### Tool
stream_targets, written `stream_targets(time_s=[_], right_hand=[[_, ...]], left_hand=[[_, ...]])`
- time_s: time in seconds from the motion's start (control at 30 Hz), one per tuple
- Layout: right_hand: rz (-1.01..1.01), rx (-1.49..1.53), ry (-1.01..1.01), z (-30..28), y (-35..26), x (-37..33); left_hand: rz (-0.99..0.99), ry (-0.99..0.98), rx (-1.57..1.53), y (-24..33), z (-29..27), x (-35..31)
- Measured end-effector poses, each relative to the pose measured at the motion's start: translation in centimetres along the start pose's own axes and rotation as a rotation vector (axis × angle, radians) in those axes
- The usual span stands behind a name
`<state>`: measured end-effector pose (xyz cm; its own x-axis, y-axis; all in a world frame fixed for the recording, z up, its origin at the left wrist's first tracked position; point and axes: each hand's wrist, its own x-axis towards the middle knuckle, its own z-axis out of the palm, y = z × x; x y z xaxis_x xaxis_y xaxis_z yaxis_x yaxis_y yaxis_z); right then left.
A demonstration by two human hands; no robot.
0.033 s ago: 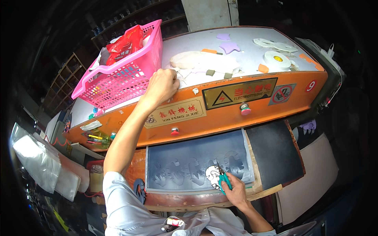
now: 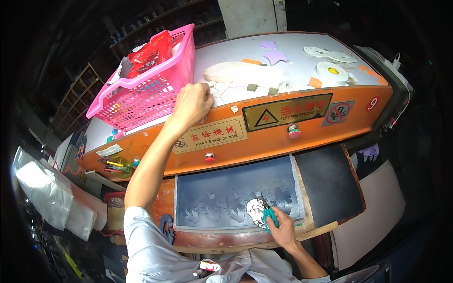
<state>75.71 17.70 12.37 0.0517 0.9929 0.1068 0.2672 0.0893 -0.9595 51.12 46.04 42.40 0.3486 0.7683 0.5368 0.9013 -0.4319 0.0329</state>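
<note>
Teal-handled snips (image 2: 269, 217) are held near five o'clock of the view by the right hand (image 2: 284, 232), whose fingers are wrapped firmly around the grips. The handles are bright and smooth, and the short, dark, pointed blades are directed towards twelve o'clock. Just beside them, at their nine o'clock, a white piece (image 2: 255, 210) is seen; its outline is rounded, its surface is marked with black line drawing, and its edge is partly overlapped by the snips. Both are set against a dark blue-grey sheet (image 2: 236, 177), in which a row of moulded shapes can be seen. Towards eleven o'clock, the left hand (image 2: 194, 101) is placed at the front edge of an orange machine (image 2: 339, 132), its fingers curled inwards; whether anything is gripped there cannot be told, since the fingertips are turned away. White scraps (image 2: 222, 88) are scattered at its two o'clock, and at its ten o'clock a pink basket (image 2: 187, 56) is stood, filled with red packaging (image 2: 151, 54).
</note>
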Motion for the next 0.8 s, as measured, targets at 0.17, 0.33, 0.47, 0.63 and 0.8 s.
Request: stream_targets(time_s=[0.17, 0.33, 0.47, 0.63, 0.8], right_hand=[[0.121, 0.245, -0.005, -0.5, -1.1, 0.2], [0.061, 0.386, -0.012, 0.6, -2.6, 1.1], [0.046, 0.536, -0.092, 1.2, -3.3, 1.7], [0.066, 0.682, -0.168, 1.2, -4.0, 1.6], [0.057, 0.554, -0.164, 1.6, -5.2, 1.8]], left_hand=[[-0.103, 0.102, -0.437, 0.7, -0.8, -7.0], [-0.429, -0.349, -1.341, 3.8, 7.5, -17.5], [-0.74, -0.447, -1.704, 5.9, 12.7, -23.5], [-0.801, -0.323, -1.901, 7.5, 13.7, -26.1], [-0.735, -0.157, -1.754, 9.7, 12.5, -25.2]])
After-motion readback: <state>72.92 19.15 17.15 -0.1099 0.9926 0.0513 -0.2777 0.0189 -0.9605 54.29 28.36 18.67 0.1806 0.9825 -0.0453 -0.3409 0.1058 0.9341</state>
